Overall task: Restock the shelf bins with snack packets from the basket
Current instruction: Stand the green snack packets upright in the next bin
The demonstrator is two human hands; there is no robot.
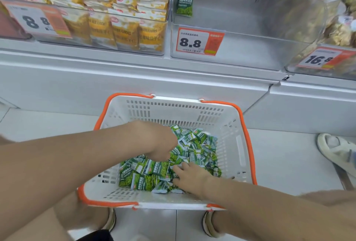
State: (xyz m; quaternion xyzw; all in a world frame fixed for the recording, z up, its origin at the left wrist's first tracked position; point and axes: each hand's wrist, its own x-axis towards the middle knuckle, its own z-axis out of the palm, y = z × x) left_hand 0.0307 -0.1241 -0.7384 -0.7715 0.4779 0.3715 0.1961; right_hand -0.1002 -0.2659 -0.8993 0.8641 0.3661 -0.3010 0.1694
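Both hands reach into the white, orange-rimmed basket (173, 109) on the floor, where the green snack packets (200, 144) lie heaped. The left hand (163, 144) digs down among them, its fingers hidden, so their grip cannot be told. The right hand (190, 175) rests on the pile, fingers (178, 169) spread. One green packet (185, 0) stands in the middle shelf bin (250, 48).

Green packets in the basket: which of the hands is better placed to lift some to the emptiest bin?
Probably the left hand: it digs into the green packets on the shelf side of the basket, while the right hand lies flat on top.
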